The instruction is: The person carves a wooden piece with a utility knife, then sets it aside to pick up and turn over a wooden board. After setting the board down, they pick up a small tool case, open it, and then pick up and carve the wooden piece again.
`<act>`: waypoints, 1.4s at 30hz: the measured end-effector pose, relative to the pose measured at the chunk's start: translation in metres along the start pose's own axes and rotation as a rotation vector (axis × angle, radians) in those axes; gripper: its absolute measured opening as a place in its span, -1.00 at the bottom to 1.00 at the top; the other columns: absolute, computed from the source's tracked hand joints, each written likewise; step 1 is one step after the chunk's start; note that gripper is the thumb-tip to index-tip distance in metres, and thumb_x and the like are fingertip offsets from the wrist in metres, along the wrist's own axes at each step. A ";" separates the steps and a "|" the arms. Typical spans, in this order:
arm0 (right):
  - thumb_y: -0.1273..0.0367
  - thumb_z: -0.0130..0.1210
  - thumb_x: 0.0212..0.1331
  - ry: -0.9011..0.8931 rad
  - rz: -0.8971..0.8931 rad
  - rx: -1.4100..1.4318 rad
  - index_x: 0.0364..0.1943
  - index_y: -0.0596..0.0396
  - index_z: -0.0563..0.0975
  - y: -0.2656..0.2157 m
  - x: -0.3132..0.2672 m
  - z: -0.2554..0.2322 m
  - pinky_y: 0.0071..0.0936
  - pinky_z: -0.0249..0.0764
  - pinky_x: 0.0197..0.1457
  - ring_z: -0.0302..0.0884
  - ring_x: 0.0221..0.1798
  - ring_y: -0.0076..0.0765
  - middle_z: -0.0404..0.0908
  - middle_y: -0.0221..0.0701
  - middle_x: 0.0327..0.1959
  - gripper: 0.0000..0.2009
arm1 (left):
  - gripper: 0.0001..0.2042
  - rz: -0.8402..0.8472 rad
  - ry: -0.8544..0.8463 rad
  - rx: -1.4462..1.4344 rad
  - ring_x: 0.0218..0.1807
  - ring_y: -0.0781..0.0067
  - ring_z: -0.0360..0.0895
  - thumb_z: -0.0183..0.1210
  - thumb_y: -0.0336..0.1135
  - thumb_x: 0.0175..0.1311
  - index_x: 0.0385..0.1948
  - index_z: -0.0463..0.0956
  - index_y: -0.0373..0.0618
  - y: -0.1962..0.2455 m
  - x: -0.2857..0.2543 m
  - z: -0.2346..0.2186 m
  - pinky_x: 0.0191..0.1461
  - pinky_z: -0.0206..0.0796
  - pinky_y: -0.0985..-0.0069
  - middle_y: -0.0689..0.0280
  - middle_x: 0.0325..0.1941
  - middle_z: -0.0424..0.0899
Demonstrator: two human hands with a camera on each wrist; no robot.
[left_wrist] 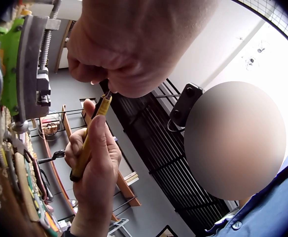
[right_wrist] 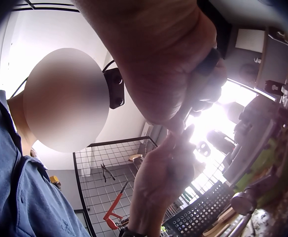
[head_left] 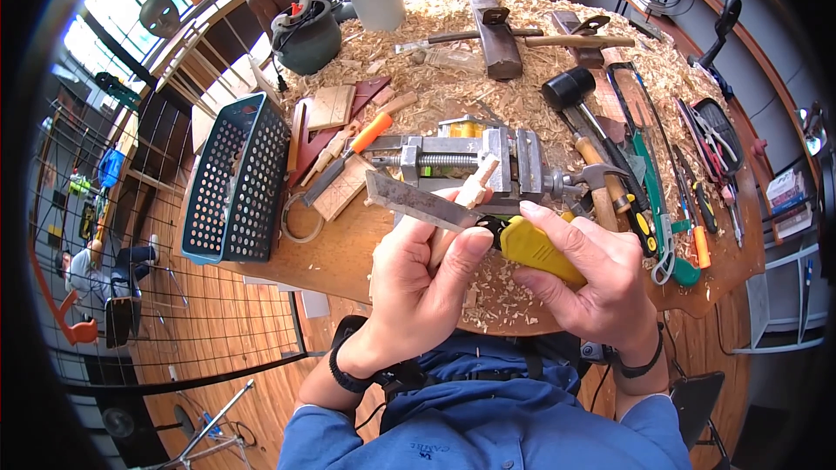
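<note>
In the head view my left hand (head_left: 418, 274) grips a small, pale carved wooden stick (head_left: 478, 184), its lower part hidden by fingers and blade. Its thumb lies at the back of a knife's broad steel blade (head_left: 418, 203). My right hand (head_left: 601, 274) holds that knife by its yellow and black handle (head_left: 535, 248), index finger stretched along the top. The blade crosses the stick and points left. From the left wrist view, the right hand (left_wrist: 97, 160) has its fingers wrapped round the knife handle (left_wrist: 87, 148); the left hand (left_wrist: 129, 54) hides the stick there.
A metal vise (head_left: 470, 157) stands just beyond the hands. To the left are a perforated basket (head_left: 252, 178) and an orange-handled chisel (head_left: 370, 133). A black mallet (head_left: 568, 89), a claw hammer (head_left: 603, 176) and a green-handled saw (head_left: 649, 157) lie right among shavings. Hand planes (head_left: 496, 39) sit farther back.
</note>
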State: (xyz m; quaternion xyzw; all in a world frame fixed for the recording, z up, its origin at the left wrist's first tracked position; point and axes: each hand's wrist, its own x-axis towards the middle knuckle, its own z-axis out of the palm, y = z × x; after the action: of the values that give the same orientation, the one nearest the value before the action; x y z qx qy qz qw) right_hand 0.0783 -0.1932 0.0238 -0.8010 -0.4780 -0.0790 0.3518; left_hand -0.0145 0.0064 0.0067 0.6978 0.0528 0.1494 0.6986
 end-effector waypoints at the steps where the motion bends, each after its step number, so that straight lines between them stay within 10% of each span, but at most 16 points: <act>1: 0.30 0.47 0.09 0.002 0.002 0.005 0.21 0.22 0.59 0.000 0.000 0.000 -0.32 0.62 -0.30 0.74 -0.37 -0.11 0.72 -0.13 -0.31 -0.43 | -0.65 0.000 0.000 0.000 0.01 0.61 0.53 0.22 -0.37 0.50 0.21 0.51 -0.35 0.000 0.000 0.000 0.07 0.40 0.61 0.23 0.04 0.68; 7: 0.26 0.47 0.09 0.055 -0.041 0.014 0.23 0.19 0.59 0.007 0.000 0.008 -0.31 0.54 -0.41 0.63 -0.48 -0.17 0.64 -0.21 -0.41 -0.41 | -0.59 0.066 -0.048 0.100 -0.42 0.92 0.29 0.11 -0.35 0.58 0.32 0.38 -0.40 -0.007 0.002 -0.003 -0.36 0.08 0.84 0.40 -0.13 0.67; 13: 0.24 0.47 0.09 0.096 -0.082 0.017 0.25 0.15 0.59 0.008 -0.001 0.010 -0.31 0.43 -0.53 0.50 -0.60 -0.25 0.53 -0.32 -0.54 -0.39 | -0.56 0.179 -0.040 -0.093 -0.42 0.86 0.36 0.08 -0.35 0.59 0.38 0.30 -0.38 -0.003 0.005 0.008 -0.34 0.26 0.79 0.17 0.26 0.62; 19: 0.24 0.48 0.08 0.105 -0.084 0.016 0.24 0.16 0.60 0.008 0.000 0.010 -0.31 0.42 -0.53 0.49 -0.60 -0.26 0.51 -0.33 -0.55 -0.39 | -0.61 0.107 -0.052 0.032 -0.45 0.91 0.26 0.08 -0.35 0.59 0.31 0.40 -0.38 -0.003 0.002 -0.001 -0.38 0.08 0.81 0.43 -0.21 0.64; 21: 0.24 0.48 0.08 0.116 -0.089 0.014 0.23 0.16 0.60 0.008 0.000 0.010 -0.31 0.42 -0.53 0.48 -0.61 -0.26 0.51 -0.33 -0.55 -0.40 | -0.71 -0.012 -0.011 0.029 -0.10 0.61 0.53 0.21 -0.36 0.50 0.14 0.55 -0.32 0.000 0.000 -0.002 -0.01 0.40 0.59 0.25 -0.05 0.68; 30: 0.25 0.48 0.08 0.150 -0.103 0.049 0.22 0.18 0.60 0.007 0.001 0.010 -0.30 0.45 -0.51 0.53 -0.58 -0.23 0.55 -0.29 -0.53 -0.40 | -0.62 0.126 0.003 0.030 0.04 0.58 0.54 0.22 -0.37 0.50 0.24 0.47 -0.36 -0.003 0.003 0.001 0.14 0.39 0.57 0.21 0.05 0.68; 37: 0.26 0.47 0.09 0.095 -0.079 0.028 0.23 0.17 0.59 0.006 0.001 0.008 -0.30 0.46 -0.50 0.54 -0.57 -0.22 0.57 -0.28 -0.52 -0.40 | -0.47 0.189 -0.047 -0.018 -0.27 0.84 0.38 0.13 -0.36 0.55 0.44 0.21 -0.37 -0.004 0.005 0.002 -0.21 0.26 0.79 0.25 0.18 0.60; 39: 0.27 0.47 0.09 0.094 -0.081 0.030 0.24 0.17 0.59 0.006 0.001 0.010 -0.30 0.46 -0.50 0.54 -0.57 -0.22 0.57 -0.28 -0.52 -0.40 | -0.49 0.129 -0.019 -0.107 0.20 0.51 0.51 0.18 -0.44 0.51 0.40 0.26 -0.44 -0.004 0.002 0.003 0.32 0.31 0.54 0.16 0.24 0.60; 42: 0.27 0.47 0.09 0.105 -0.097 0.042 0.24 0.17 0.59 0.007 0.001 0.011 -0.29 0.46 -0.50 0.54 -0.57 -0.22 0.57 -0.29 -0.51 -0.40 | -0.46 0.121 0.002 -0.074 0.21 0.51 0.50 0.18 -0.45 0.50 0.43 0.22 -0.44 -0.005 -0.001 0.002 0.31 0.31 0.54 0.14 0.26 0.58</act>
State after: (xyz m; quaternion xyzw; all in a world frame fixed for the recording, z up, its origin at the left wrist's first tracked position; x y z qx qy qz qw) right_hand 0.0819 -0.1879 0.0129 -0.7640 -0.4988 -0.1278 0.3889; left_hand -0.0142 0.0044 0.0015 0.6733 0.0058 0.1939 0.7135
